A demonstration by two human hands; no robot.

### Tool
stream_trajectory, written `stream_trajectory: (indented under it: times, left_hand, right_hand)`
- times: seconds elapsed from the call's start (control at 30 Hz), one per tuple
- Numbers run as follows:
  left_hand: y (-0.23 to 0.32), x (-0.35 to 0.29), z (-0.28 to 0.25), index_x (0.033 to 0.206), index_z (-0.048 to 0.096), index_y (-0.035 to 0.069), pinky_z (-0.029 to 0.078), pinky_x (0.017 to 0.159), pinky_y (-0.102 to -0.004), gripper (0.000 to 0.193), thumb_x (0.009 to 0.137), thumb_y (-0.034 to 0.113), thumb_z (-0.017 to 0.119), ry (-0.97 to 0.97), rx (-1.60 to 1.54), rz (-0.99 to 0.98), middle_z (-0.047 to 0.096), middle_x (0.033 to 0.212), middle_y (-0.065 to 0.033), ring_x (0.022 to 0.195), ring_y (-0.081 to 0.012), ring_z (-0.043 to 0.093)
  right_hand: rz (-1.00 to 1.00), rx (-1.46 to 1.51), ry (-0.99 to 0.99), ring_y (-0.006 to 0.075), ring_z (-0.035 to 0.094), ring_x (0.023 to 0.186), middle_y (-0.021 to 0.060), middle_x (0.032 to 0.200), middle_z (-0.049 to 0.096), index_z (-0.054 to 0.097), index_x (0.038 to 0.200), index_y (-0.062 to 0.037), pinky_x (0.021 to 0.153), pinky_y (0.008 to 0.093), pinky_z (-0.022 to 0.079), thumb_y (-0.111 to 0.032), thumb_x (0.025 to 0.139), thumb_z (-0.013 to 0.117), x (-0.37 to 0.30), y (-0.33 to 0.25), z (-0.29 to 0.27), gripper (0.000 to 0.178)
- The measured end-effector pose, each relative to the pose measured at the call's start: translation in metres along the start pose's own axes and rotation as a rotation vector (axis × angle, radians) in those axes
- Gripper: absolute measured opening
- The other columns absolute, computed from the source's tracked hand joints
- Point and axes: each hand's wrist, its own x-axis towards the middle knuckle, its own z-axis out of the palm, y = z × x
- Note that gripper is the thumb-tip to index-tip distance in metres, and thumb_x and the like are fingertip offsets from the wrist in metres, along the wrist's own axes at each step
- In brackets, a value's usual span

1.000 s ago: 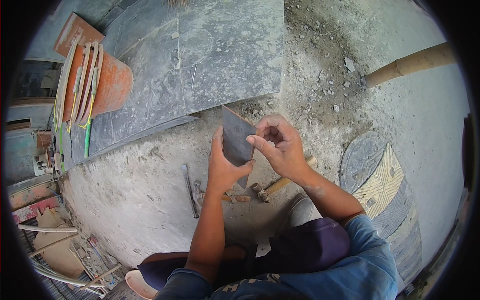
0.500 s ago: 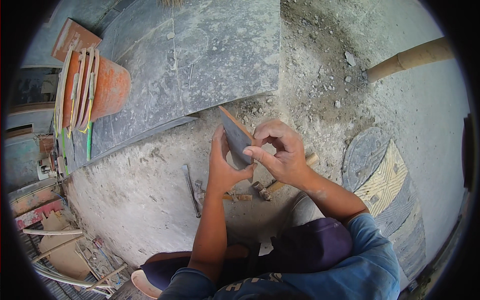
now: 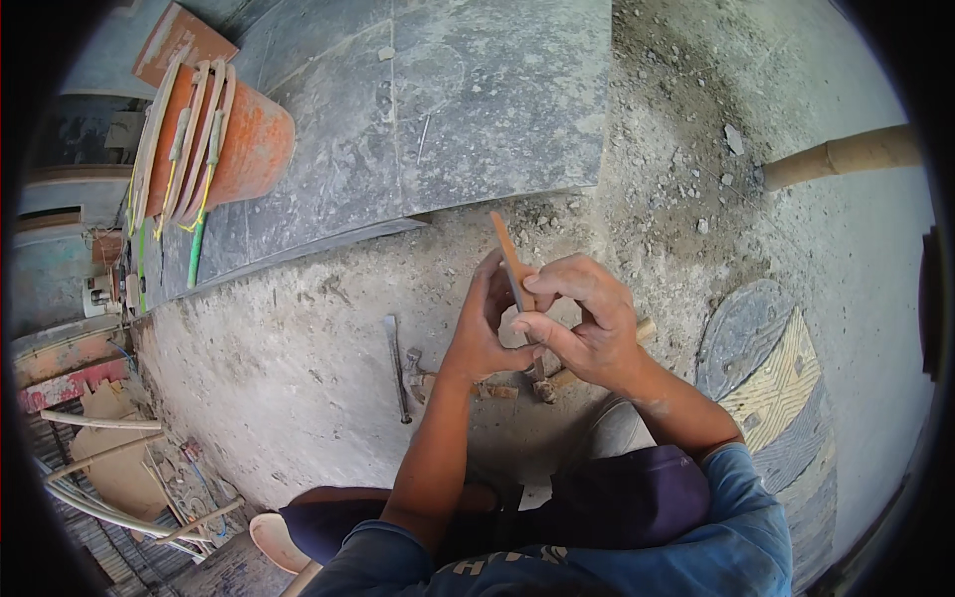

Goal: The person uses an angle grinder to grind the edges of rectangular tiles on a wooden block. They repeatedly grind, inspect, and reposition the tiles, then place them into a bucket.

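Note:
A piece of tile [image 3: 506, 245], orange-brown along its edge, stands nearly edge-on to me above the floor. My left hand [image 3: 481, 326] grips it from the left side, thumb below and fingers partly hidden behind it. On the other side my right hand [image 3: 594, 320] pinches the tile's edge between thumb and fingers. Beneath my hands lie a hammer [image 3: 645, 330] with a wooden handle, partly covered by my right hand, and a second hammer [image 3: 414, 366] by my left forearm. A metal chisel [image 3: 398, 370] rests on the floor to the left.
Large grey slabs [image 3: 477, 119] spread ahead, with a thin rod [image 3: 424, 138] on them. An orange bucket [image 3: 257, 139] lies tipped at the far left. Rubble [image 3: 696, 179] and a bamboo pole [image 3: 841, 159] are at the right, near cut tile pieces [image 3: 746, 333]. Sticks [image 3: 104, 445] lie lower left.
The tile piece has turned from showing its grey face to almost edge-on. Both hands stay on it. The whole view has shifted, so the surroundings appear further right.

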Motion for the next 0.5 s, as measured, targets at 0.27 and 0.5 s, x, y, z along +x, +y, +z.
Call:
stream_trajectory:
  times: [0.27, 0.5]
  left_hand:
    - [0.009, 0.005, -0.03, 0.15, 0.027, 0.003, 0.047, 0.094, -0.0381, 0.11, 0.059, 0.035, 0.081, -0.352, -0.219, -0.1, 0.053, 0.124, -0.0131, 0.107, -0.0233, 0.058]
    - [0.097, -0.056, -0.071, 0.15, 0.027, 0.005, 0.051, 0.083, -0.0351, 0.106, 0.063, 0.032, 0.08, -0.431, -0.381, -0.154, 0.058, 0.114, -0.0119, 0.092, -0.0202, 0.062]
  right_hand:
    - [0.053, -0.382, -0.251, 0.0289, 0.06, 0.095, 0.0141, 0.113, 0.059, 0.063, 0.115, -0.0044, 0.087, 0.0398, 0.047, -0.035, 0.075, 0.082, 0.053, -0.013, -0.004, 0.054]
    - [0.412, -0.125, -0.796, 0.0326, 0.056, 0.119, 0.0195, 0.129, 0.057, 0.063, 0.119, -0.0038, 0.101, 0.0423, 0.042, -0.039, 0.08, 0.076, 0.143, -0.077, 0.044, 0.054]
